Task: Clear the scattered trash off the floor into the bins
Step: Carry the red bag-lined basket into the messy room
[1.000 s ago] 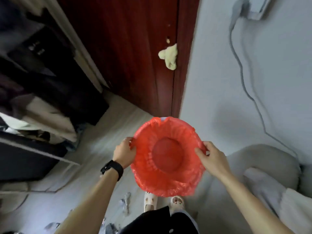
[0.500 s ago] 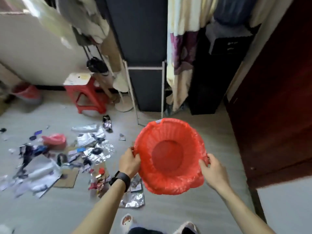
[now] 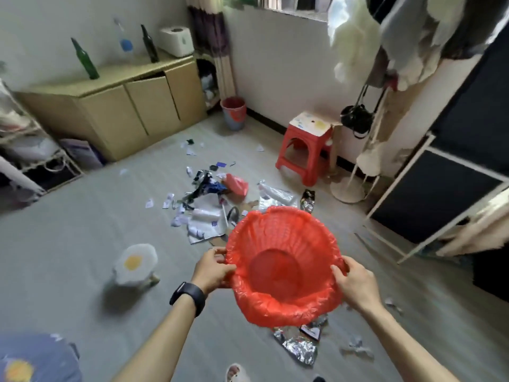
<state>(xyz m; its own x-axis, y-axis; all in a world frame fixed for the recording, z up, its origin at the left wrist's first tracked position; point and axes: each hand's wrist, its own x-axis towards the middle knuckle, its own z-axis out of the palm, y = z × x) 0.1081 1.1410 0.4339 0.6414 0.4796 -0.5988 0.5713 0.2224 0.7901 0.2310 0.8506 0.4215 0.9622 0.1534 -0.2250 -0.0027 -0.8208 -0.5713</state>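
Two hands are holding the red-lined bin (image 3: 283,267) above the floor (image 3: 82,238) by its rim: the left hand (image 3: 213,271) is clutching the left edge, the right hand (image 3: 355,288) is pinching the right edge, and scattered trash (image 3: 209,199) is lying on the floor just beyond and beneath it.

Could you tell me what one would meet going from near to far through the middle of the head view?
Crumpled foil, red-lined bin, scattered trash pile, red stool, far bin.
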